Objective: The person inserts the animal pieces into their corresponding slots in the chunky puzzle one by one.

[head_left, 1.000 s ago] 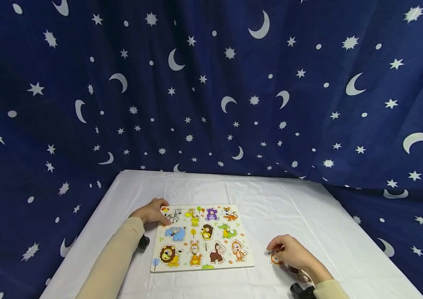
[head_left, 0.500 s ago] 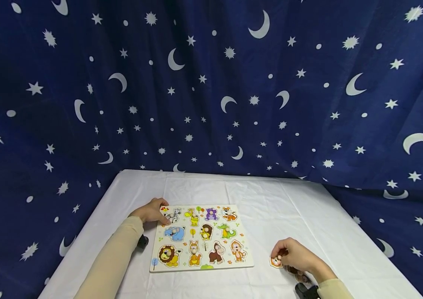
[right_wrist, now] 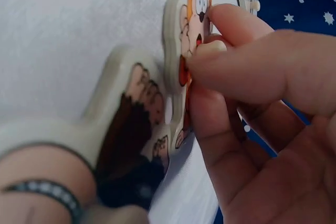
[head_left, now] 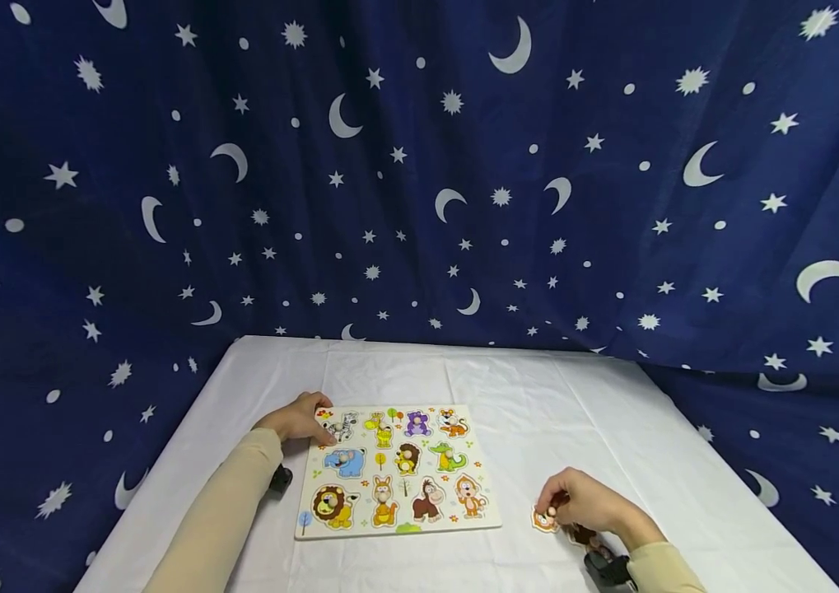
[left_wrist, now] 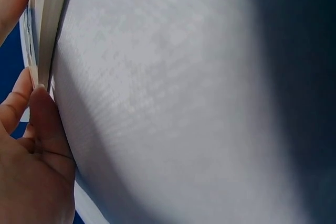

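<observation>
A wooden animal puzzle board [head_left: 404, 524] lies on the table, with knobbed pieces such as the lion [head_left: 333, 506] and the elephant [head_left: 346, 462] in place. Its monkey [head_left: 470, 497] and gorilla [head_left: 428, 499] pictures at the lower right show no knobs. My left hand [head_left: 299, 418] holds the board's upper left corner, with the thumb along the left side. To the right of the board, my right hand [head_left: 585, 501] pinches the pale knob of a monkey puzzle piece [right_wrist: 200, 3]. Close beside it lies a gorilla puzzle piece [right_wrist: 126, 129], partly hidden in the head view.
A white cloth covers the table [head_left: 538, 412]. Behind and around it hangs a dark blue curtain [head_left: 389, 206] with moons and stars. Black wrist devices [head_left: 607, 567] sit under both forearms.
My right hand has drawn slightly right over the monkey piece, exposing more of its face and knob. The left hand stays at the board's corner. The head view has shifted a little.
</observation>
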Demonstrator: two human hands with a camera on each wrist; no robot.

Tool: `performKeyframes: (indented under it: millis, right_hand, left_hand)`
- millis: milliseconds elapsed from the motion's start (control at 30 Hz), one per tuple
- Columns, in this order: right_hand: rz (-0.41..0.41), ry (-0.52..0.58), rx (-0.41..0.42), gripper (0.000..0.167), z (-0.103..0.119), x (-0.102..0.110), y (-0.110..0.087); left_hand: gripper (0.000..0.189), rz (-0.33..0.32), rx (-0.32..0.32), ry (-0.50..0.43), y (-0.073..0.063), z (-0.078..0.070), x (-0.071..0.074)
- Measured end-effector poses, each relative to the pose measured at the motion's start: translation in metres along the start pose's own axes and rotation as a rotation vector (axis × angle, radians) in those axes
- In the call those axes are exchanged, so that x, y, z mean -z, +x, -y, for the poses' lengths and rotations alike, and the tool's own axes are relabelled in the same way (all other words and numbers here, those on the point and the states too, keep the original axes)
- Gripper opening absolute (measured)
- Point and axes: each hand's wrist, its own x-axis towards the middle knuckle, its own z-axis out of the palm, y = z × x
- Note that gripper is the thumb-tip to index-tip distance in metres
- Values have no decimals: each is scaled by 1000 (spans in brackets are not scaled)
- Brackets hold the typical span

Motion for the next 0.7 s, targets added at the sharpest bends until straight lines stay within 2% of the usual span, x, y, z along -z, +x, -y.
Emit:
performKeyframes:
  millis: [433,700]
  right_hand:
    - [-25,-17,-17,25,1,-4,-2]
    - [-110,0,-2,15,3,-9,-1]
  left_hand:
    - [73,5,19,-29,-3,1,-2]
    - [71,-5,-4,-29,-2,0,-1]
